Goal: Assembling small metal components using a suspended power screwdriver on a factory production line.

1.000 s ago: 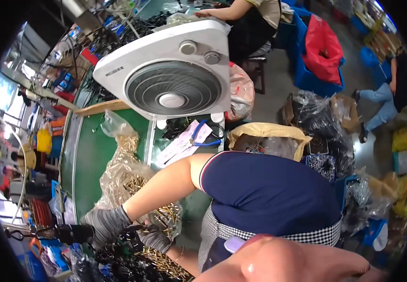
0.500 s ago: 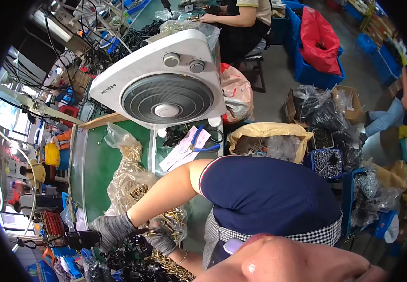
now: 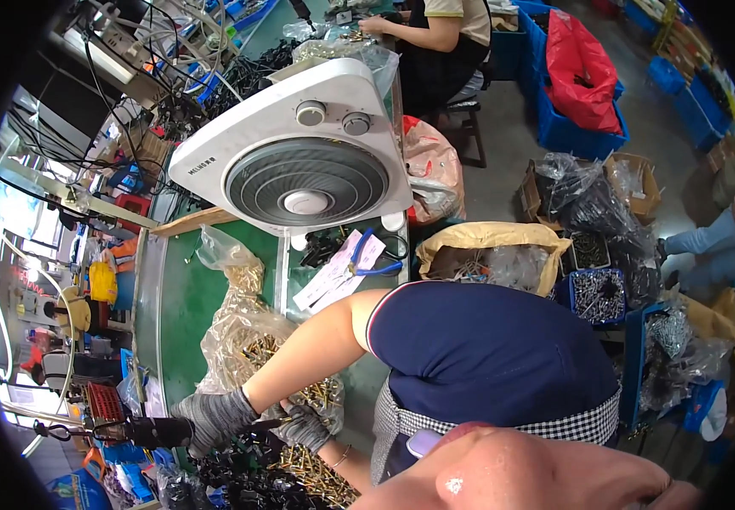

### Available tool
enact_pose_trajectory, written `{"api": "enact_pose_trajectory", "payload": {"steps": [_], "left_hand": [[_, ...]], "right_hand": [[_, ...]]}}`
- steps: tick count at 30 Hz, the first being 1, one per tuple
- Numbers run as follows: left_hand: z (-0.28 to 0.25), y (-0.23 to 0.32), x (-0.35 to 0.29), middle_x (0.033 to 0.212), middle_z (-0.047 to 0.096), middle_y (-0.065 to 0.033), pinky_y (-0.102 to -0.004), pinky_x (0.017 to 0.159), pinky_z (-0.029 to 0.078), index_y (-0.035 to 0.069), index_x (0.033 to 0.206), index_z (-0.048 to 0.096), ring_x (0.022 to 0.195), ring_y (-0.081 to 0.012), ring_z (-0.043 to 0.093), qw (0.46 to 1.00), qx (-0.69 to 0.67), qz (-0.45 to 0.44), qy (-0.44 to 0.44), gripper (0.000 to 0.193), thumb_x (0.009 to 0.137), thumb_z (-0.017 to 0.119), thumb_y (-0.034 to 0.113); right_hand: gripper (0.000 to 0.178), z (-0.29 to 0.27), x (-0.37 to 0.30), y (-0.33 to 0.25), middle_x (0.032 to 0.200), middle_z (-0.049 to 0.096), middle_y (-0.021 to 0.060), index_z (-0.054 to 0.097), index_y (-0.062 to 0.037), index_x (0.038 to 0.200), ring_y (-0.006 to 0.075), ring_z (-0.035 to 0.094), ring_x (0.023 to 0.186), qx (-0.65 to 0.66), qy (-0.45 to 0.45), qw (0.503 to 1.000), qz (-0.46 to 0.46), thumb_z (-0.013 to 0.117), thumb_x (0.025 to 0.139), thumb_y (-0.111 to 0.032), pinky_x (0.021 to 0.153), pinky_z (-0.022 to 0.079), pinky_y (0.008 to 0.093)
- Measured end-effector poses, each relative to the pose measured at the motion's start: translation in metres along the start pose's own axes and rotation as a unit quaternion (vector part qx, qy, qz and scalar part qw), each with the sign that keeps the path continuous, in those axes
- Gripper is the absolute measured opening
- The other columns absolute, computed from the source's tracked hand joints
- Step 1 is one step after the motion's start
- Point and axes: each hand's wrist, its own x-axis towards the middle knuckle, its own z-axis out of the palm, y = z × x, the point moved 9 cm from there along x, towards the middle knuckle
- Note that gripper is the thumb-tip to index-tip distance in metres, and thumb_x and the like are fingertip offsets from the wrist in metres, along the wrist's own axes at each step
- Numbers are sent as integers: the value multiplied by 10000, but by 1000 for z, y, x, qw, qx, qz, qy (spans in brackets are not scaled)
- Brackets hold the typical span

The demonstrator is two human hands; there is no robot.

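Observation:
My right hand [image 3: 219,421], in a grey knit glove, is wrapped round a black, cylindrical power screwdriver [image 3: 157,432] lying roughly level. Its tip end points at my left hand [image 3: 306,427], also gloved, whose fingers are closed in a pinch; what they hold is too small to name. Under both hands spreads a pile of small black parts [image 3: 240,467]. Beside it lie many brass-coloured screw-like pieces [image 3: 312,472]. A clear plastic bag [image 3: 227,327] with more brass-coloured pieces rests on the green tabletop [image 3: 182,314], just beyond my right forearm.
A white box fan [image 3: 206,166] stands on the table. Blue-handled pliers [image 3: 376,270] lie on paper slips [image 3: 333,285]. A paper-lined container [image 3: 435,246] and a blue basket of metal parts [image 3: 599,296] are to the right. A co-worker [image 3: 444,34] sits at the back.
The whole view has shifted slightly to the right. My two hands keep their places close together, the right one still round the screwdriver. A person at the far right edge has moved.

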Motion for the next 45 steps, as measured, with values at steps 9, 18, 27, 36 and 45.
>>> {"api": "enact_pose_trajectory", "payload": {"steps": [9,18,27,36,45], "left_hand": [[-17,-22,-22,686,538,-86,-242,496,428,-6,1018,595,542,-160,517,999,-2,-47,-10,213,902,505,149],[-23,-41,-38,696,544,-84,-246,507,430,-8,1012,596,552,-162,516,996,-12,-90,-19,211,899,511,150],[-37,-60,-56,706,549,-82,-249,518,431,-10,1006,597,563,-164,516,991,-19,-128,-33,210,897,517,150],[-26,-71,-29,715,555,-79,-253,529,433,-12,1000,598,573,-166,515,986,-37,-100,-128,208,894,523,151],[89,-19,31,725,560,-77,-257,540,434,-14,994,600,583,-168,515,942,-106,32,-318,207,891,529,151]], "right_hand": [[299,3,3,6,596,556,46,513,-45,821,147,565,472,-24,0,1000,5,689,592,-123,402,455,281],[321,2,8,4,639,578,57,526,-31,844,156,588,507,-74,5,997,-14,691,583,-118,424,469,292],[346,5,9,7,652,585,69,528,-14,844,184,601,549,-42,21,999,-26,702,569,-131,465,482,316],[495,-27,21,18,778,625,152,530,-22,941,305,619,741,-137,78,986,-55,746,567,-262,653,497,375],[488,-99,-197,-16,845,601,194,532,-7,974,365,597,770,-444,156,877,-99,665,640,-336,693,481,433]]}}
